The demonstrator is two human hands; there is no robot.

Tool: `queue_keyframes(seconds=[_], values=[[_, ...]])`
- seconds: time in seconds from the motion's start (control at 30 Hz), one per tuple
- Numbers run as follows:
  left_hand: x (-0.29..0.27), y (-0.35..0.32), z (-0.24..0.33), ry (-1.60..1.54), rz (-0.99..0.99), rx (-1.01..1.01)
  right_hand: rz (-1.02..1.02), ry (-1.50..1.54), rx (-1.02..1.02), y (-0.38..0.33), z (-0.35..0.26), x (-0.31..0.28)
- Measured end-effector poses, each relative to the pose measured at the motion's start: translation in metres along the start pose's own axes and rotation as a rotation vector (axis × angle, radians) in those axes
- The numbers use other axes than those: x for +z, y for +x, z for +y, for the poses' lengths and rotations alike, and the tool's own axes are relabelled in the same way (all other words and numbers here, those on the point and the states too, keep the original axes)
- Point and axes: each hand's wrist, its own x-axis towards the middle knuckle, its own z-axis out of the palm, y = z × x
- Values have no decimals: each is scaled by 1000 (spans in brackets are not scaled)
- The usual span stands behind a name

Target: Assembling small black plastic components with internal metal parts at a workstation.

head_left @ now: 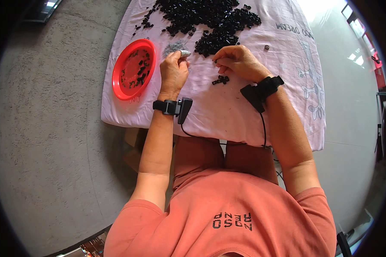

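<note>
Sitting nearest the camera is a person in a salmon-orange shirt (pixel 227 214), both bare forearms reaching forward to a table draped with a pale pink cloth (pixel 227 115). Each wrist carries a black strap with a small black device, and a thin cable trails from each down toward the lap. The left hand (pixel 173 73) rests on the cloth with its fingers curled together, thumb and forefinger pinching a small silvery piece (pixel 185 53) at its tip. Just beyond that hand lies a little heap of thin grey metal bits (pixel 172 46), touching or nearly touching the fingertips. To the left of the hand, near the table's left edge, sits a round red plate (pixel 121 83) holding a scatter of small black parts. The right hand (pixel 240 63) lies palm down, fingers bent and drawn close, the tips pressed onto something small and dark at its left side; what exactly they grip cannot be told. Between the two hands, close to the right wrist, a few loose black pieces (pixel 220 80) lie on the cloth. Farther away, across the top of the table, spreads a large pile of small black plastic parts (pixel 210 19), its near edge just beside the right hand's fingertips. Grey concrete floor (pixel 51 141) surrounds the table.
</note>
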Motion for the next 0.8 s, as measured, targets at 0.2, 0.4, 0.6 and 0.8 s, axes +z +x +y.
queue_keyframes(seconds=[0.2, 0.4, 0.6, 0.8], values=[[-7, -1, -7, -42, 64, 11, -2, -12, -11, 1, -1, 1], [-13, -5, -2, -134, 55, 18, 16, 38, -64, 1, 1, 2], [-4, -15, 44, -599, 41, -224, -2, 157, -21, 0, 0, 4], [6, -19, 66, -663, 43, -221, -43, 214, -29, 0, -1, 5]])
